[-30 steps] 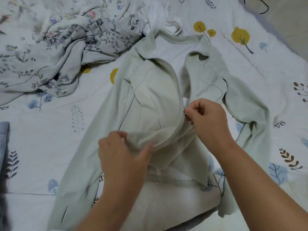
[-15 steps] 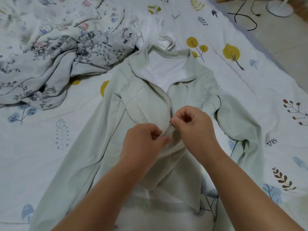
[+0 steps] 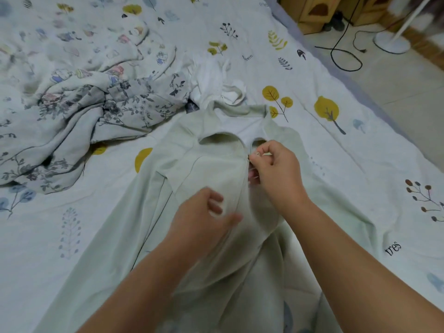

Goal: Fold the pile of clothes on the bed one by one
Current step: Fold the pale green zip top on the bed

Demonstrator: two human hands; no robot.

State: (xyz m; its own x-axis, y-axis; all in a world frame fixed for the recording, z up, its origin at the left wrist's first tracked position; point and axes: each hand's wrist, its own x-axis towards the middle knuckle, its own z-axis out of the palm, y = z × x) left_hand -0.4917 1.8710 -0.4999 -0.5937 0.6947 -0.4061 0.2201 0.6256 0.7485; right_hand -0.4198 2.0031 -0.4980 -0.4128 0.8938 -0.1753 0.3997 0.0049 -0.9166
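A pale green zip jacket (image 3: 211, 169) lies face up on the bed, collar away from me, sleeves spread to both sides. My right hand (image 3: 276, 171) pinches the zipper pull at the top of the front opening, just under the collar. My left hand (image 3: 204, 215) rests on the jacket's front lower down, fingers loosely spread and blurred, pressing the cloth rather than gripping it. The front is closed up to my right hand. A heap of floral clothes (image 3: 79, 116) and a white garment (image 3: 213, 80) lie beyond the collar.
The bed sheet (image 3: 360, 152) is white with printed leaves and trees. Its right edge runs diagonally at the upper right, with tiled floor beyond. On the floor are a black cable (image 3: 346, 54), a white fan base (image 3: 391, 42) and wooden furniture (image 3: 319, 13).
My right hand has drawn the zipper pull up from mid-chest to the collar, closing the jacket's front. My left hand let go of the edge and slid down onto the front.
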